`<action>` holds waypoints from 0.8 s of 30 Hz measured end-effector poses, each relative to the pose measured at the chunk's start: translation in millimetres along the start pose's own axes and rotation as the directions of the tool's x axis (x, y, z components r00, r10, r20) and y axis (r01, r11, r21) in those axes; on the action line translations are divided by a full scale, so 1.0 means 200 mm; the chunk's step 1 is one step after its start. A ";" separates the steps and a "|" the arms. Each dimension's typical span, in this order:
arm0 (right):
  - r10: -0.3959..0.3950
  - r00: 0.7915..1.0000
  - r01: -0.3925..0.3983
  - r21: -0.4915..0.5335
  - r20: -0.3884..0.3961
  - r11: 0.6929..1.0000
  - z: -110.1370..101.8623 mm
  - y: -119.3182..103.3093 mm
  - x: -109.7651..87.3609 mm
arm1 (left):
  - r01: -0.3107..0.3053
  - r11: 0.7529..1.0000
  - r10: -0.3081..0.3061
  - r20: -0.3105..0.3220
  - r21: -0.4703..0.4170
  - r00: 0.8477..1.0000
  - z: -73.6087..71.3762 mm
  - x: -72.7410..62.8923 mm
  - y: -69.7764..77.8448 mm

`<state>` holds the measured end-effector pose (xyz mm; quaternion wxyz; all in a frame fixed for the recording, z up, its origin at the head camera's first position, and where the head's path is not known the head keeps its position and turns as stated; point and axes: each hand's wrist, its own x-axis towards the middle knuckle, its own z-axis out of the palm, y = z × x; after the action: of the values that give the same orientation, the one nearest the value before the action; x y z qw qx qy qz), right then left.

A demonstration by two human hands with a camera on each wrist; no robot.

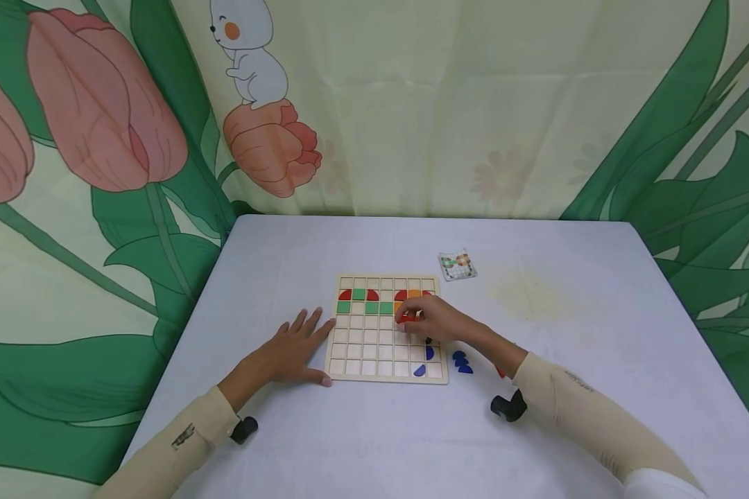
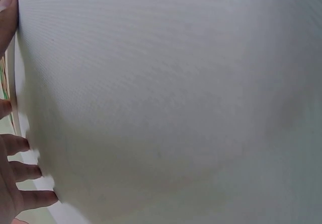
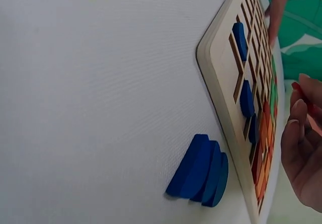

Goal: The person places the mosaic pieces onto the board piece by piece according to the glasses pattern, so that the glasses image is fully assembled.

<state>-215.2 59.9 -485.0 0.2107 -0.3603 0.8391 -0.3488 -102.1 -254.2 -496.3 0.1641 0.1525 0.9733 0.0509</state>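
A wooden grid board (image 1: 387, 380) lies on the white table. Red, green and orange pieces fill cells in its far rows, among them a green square (image 1: 358, 294). My left hand (image 1: 293, 350) rests flat at the board's left side, fingers spread, with thumb and index finger at its edge. Over the right part of the grid, my right hand (image 1: 433, 320) pinches a small red piece (image 1: 407, 319) between thumb and fingers. Blue pieces lie on the near right cells, including a blue half-round (image 1: 429, 353). The right hand hides some cells beneath it.
Several blue pieces (image 3: 193, 168) lie overlapping on the table just right of the board. A red piece (image 1: 501, 372) shows partly beside the right sleeve. Behind the board's far right corner lies a small printed pattern card (image 1: 457, 265). A printed curtain hangs behind the table.
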 end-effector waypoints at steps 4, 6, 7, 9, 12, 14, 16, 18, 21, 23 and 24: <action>-0.015 1.000 0.015 -0.010 -0.007 1.000 0.02 -0.01 0.06 | 0.011 1.000 -0.011 0.011 -0.005 1.000 -0.01 0.00 0.01; -0.017 1.000 0.017 -0.013 -0.015 1.000 0.04 -0.02 0.09 | 0.019 1.000 -0.019 0.019 -0.007 1.000 0.00 0.00 0.01; -0.013 1.000 0.013 -0.011 -0.017 1.000 0.04 -0.03 0.10 | 0.022 1.000 -0.022 0.022 -0.002 1.000 0.00 0.00 0.01; 0.000 1.000 0.001 0.003 -0.019 1.000 0.06 -0.05 0.13 | 0.027 1.000 -0.027 0.027 -0.003 0.999 0.00 0.00 0.00; 0.026 1.000 -0.026 0.033 -0.016 0.999 0.07 -0.07 0.16 | 0.030 1.000 -0.030 0.030 0.000 0.999 0.01 0.01 0.00; 0.052 0.999 -0.052 0.065 -0.006 0.997 0.07 -0.08 0.18 | 0.030 1.000 -0.030 0.030 -0.004 0.999 0.01 0.01 0.00; 0.084 0.996 -0.085 0.089 0.014 0.992 0.08 -0.10 0.20 | 0.030 1.000 -0.030 0.031 -0.006 0.999 0.01 0.02 0.00; 0.101 0.994 -0.105 0.109 0.040 0.989 0.08 -0.10 0.21 | 0.026 1.000 -0.026 0.028 -0.008 0.999 0.01 0.02 -0.01; 0.096 0.990 -0.109 0.138 0.100 0.984 0.08 -0.12 0.24 | 0.024 1.000 -0.024 0.028 -0.005 0.999 0.02 0.02 -0.01; 0.063 0.989 -0.083 0.143 0.136 0.986 0.08 -0.13 0.25 | 0.025 1.000 -0.025 0.029 -0.002 0.999 0.02 0.02 -0.01; 0.046 0.987 -0.068 0.146 0.151 0.987 0.09 -0.13 0.26 | 0.026 1.000 -0.026 0.029 -0.003 0.999 0.02 0.02 -0.01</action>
<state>-226.6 0.8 -482.7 0.3086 -0.3438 0.8026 -0.3774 -104.6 -254.2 -500.5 0.1791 0.1401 0.9726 0.0481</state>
